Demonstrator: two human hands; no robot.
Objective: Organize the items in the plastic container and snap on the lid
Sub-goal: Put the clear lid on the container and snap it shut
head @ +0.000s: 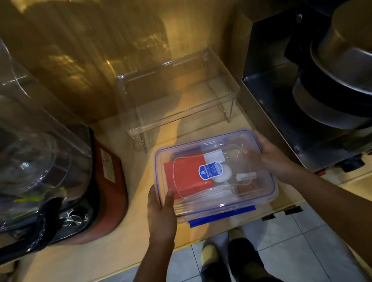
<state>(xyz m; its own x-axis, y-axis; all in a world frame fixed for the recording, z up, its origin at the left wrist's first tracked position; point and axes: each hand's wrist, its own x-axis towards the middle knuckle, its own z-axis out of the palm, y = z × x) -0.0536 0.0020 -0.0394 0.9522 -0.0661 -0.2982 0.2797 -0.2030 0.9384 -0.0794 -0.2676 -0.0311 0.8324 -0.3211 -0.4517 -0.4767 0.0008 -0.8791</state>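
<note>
Under the hands [162, 206], the lidded container [213, 175] blurs its contents.

The plastic container [268, 189] is clear and rectangular, sitting near the front edge of the counter with its long side running left to right. Its lid [205, 146] — transparent with a blue rim — lies on top, and a blue clip [222, 216] sticks out flat at the near side. Inside lie a red box [185, 179], a white charger plug [215, 155], a thin white cable [238, 147] and a round white piece [223, 176]. A blue-and-white sticker [210, 170] sits at the lid's centre.
</note>
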